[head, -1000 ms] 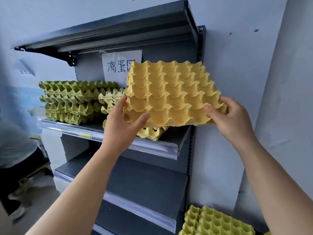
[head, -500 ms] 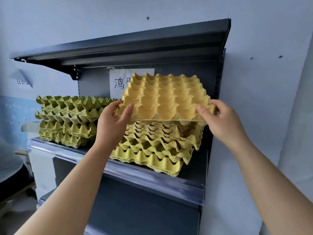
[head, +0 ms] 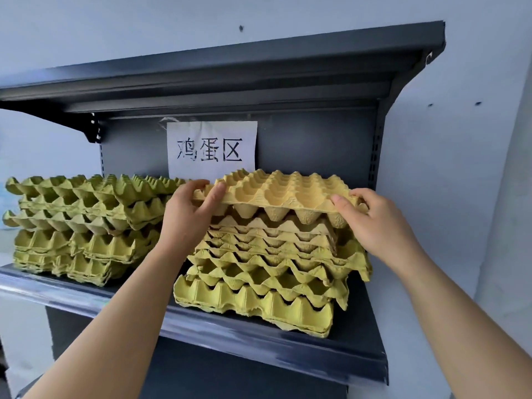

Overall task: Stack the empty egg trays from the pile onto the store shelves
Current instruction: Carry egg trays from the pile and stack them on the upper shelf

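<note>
A pale blue-grey wall stood behind a dark metal shelf [head: 259, 338], and a white paper sign [head: 212, 151] with black characters was taped to the shelf's back panel. Below that sign, a stack of yellow-green egg trays [head: 264, 272] sat on the shelf, its layers uneven and skewed. To the left of the sign, a second, greener stack [head: 77, 223] rested on the same shelf, just beside the first.

You held one yellow egg tray [head: 276, 194] nearly level, right under the sign and over the top of the nearer stack; whether it touched the trays beneath could not be told. Your left hand [head: 187, 217] pinched the tray's left corner, thumb pressed on the upper face and fingers curled underneath, wrist bent upward from a forearm that rose from the lower left. Your right hand [head: 380, 226] clamped the tray's right edge the same way, thumb [head: 342, 204] on top, the other fingers wrapped round the rim, forearm reaching up from the lower right.
</note>
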